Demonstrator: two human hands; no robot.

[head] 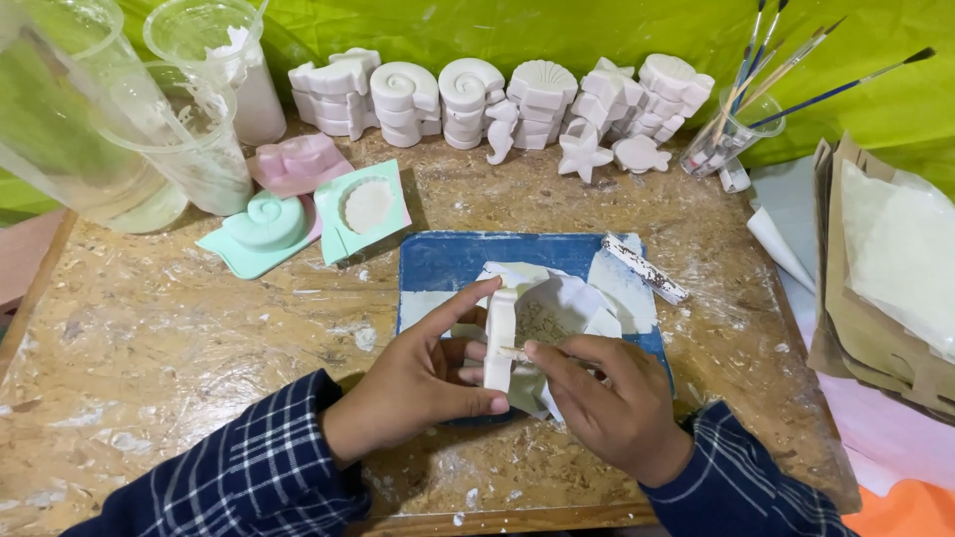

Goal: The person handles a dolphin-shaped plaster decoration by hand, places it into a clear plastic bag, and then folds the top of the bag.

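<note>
A flat board (pixel 438 261) lies at the middle of the tabletop (pixel 179 338). Behind the board stands a row of plaster casts (pixel 497 99). Left of it lie moulds (pixel 298 209), with plastic cups (pixel 189 139) behind them. Right of the board is a stack of paper (pixel 885 268); a jar of brushes (pixel 731 129) stands behind that.
</note>
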